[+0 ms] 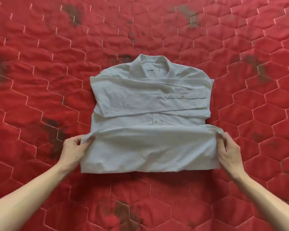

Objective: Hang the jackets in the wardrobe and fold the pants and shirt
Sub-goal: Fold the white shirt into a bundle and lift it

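Red quilted bedding [40, 80], stitched in hexagons and marked with dark blotches, fills your whole view, and the white shirt [150, 100] lies face up in the middle of it, collar away from you. Starting at the left, your left hand [73, 147] pinches the lower left corner of the shirt, thumb and fingers curled round a bunch of cloth. Across the middle, the sleeves are already folded in over the chest, one cuff with its button lying over the right side, and the hem half is lifted and doubled up toward the button placket. At the right, your right hand [228, 150] grips the matching lower right corner in the same way. By the look of it the shirt is well into its folding: sides and sleeves are done, and the bottom-to-top fold is the step in hand, not yet laid flat. No jackets, pants or wardrobe show, so you cannot judge those parts of the task. The collar label is too small to read, and your fingertips are hidden in the cloth.
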### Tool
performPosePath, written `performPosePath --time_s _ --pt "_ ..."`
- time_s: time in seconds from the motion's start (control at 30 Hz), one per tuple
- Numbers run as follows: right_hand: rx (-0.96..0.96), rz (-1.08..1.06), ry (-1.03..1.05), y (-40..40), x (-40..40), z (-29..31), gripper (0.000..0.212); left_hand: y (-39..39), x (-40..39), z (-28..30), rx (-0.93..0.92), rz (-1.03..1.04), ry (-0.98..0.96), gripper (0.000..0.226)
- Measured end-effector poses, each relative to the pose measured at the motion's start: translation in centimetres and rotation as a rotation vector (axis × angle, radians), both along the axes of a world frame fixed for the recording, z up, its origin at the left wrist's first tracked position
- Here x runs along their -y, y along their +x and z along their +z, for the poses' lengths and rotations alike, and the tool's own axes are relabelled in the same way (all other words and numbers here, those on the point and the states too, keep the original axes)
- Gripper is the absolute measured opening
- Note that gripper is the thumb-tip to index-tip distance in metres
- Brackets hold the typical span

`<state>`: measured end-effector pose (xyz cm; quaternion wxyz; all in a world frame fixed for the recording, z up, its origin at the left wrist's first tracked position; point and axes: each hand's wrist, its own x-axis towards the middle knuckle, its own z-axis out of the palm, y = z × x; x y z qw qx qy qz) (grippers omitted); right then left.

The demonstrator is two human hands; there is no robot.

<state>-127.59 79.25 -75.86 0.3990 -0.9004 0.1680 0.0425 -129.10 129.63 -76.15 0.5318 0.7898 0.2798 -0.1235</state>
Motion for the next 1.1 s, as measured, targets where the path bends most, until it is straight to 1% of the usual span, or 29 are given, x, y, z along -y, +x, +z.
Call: performPosePath --time_s 0.07,0.1,0.13,0.2,0.27,0.33,0.4,0.53,0.63,0.7,0.73,0.77,0.83,0.87,0.9,0.93,1.0,1.03,1.1 --pt "-0.007 -0.022 -0.084 1.9 -0.5 -0.7 0.026 1.5 0.2 -0.9 0.031 0.026 0.022 0.044" --pt "-0.021 -0.022 -0.123 2.6 -0.6 -1.1 0.026 2.1 0.4 -1.2 0.051 0.027 0.036 0.05" --pt "-0.029 -0.022 -0.157 3.2 -0.7 -1.5 0.026 2.6 0.6 -1.4 0.075 0.029 0.057 0.05" --pt "0.015 -0.034 -0.21 3.9 -0.6 -2.1 0.027 3.5 1.1 -1.7 0.13 0.022 0.137 0.041" --pt "0.135 -0.062 -0.23 4.3 -0.6 -2.3 0.026 4.0 1.3 -1.7 0.2 -0.002 0.277 0.029" --pt "0.172 -0.089 -0.245 4.8 -0.5 -2.8 0.026 4.4 1.3 -2.0 0.25 -0.013 0.377 0.026" --pt "0.098 -0.095 -0.261 5.1 -0.5 -3.7 0.029 4.9 1.3 -2.8 0.231 -0.017 0.407 0.034" --pt "-0.118 -0.137 -0.298 5.6 -0.9 -5.4 0.052 6.1 1.8 -4.4 0.126 0.03 0.404 0.05" --pt "-0.179 -0.204 -0.335 5.9 -1.3 -6.0 0.058 6.8 2.1 -5.4 0.038 0.07 0.414 0.054" --pt "-0.184 -0.231 -0.355 6.0 -1.5 -6.2 0.056 6.9 2.2 -5.7 -0.022 0.102 0.442 0.056" --pt "-0.184 -0.237 -0.364 6.0 -1.8 -6.2 0.054 7.0 2.4 -5.6 -0.043 0.111 0.464 0.053" --pt "-0.182 -0.235 -0.37 6.0 -2.0 -6.0 0.049 7.0 2.4 -5.5 -0.047 0.113 0.504 0.045" --pt "-0.115 -0.222 -0.387 6.0 -2.5 -5.8 0.035 6.7 2.7 -5.1 0.002 0.083 0.646 0.022" --pt "-0.039 -0.204 -0.403 6.0 -2.7 -5.6 0.038 6.4 2.9 -4.8 0.058 0.031 0.708 0.03" --pt "0.055 -0.166 -0.422 6.0 -3.1 -5.4 0.045 5.9 3.1 -4.6 0.145 -0.073 0.754 0.04" --pt "0.148 -0.095 -0.45 5.9 -3.5 -5.0 0.049 5.2 3.4 -4.3 0.255 -0.234 0.801 0.047" --pt "0.278 0.166 -0.496 5.2 -4.9 -4.6 0.053 3.3 4.1 -4.5 0.471 -0.623 0.825 0.052" --pt "0.318 0.323 -0.515 4.6 -5.9 -4.6 0.053 2.1 4.6 -4.7 0.541 -0.785 0.798 0.053" --pt "0.339 0.606 -0.554 3.3 -8.6 -4.8 0.055 0.2 6.3 -5.2 0.585 -0.991 0.736 0.054"
